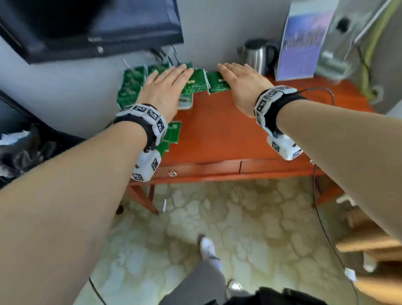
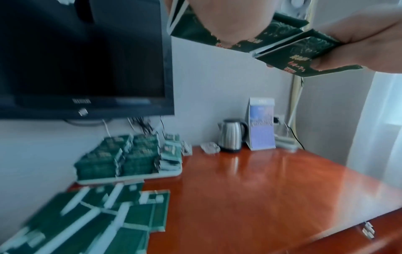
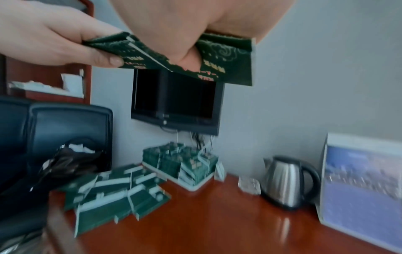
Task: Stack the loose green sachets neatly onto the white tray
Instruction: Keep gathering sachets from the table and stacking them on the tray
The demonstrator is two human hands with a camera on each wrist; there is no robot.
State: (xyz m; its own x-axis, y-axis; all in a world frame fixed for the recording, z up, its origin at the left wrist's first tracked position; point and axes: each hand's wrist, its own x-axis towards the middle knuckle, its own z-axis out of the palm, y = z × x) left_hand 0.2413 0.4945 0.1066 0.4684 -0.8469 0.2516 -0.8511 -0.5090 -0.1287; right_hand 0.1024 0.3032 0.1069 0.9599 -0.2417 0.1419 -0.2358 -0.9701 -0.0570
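Note:
Both hands hover side by side above the back of the red-brown table (image 1: 217, 132). My left hand (image 1: 168, 84) pinches a small bundle of green sachets (image 1: 193, 87), thumb underneath (image 2: 217, 22). My right hand (image 1: 238, 80) pinches a second bundle (image 1: 217, 83), and the two bundles meet edge to edge. Under the left hand, the white tray (image 2: 152, 176) at the back left carries several tidy stacks of green sachets (image 2: 121, 154). Loose sachets (image 2: 97, 214) lie scattered in front of the tray at the table's left edge.
A steel kettle (image 1: 258, 56), a small glass dish (image 2: 210, 147) and a standing calendar (image 1: 306, 42) line the back right. A dark monitor (image 1: 84, 25) hangs on the wall above the tray. A black chair (image 3: 65, 128) stands left of the table. A cable (image 1: 318, 192) drops off the right side.

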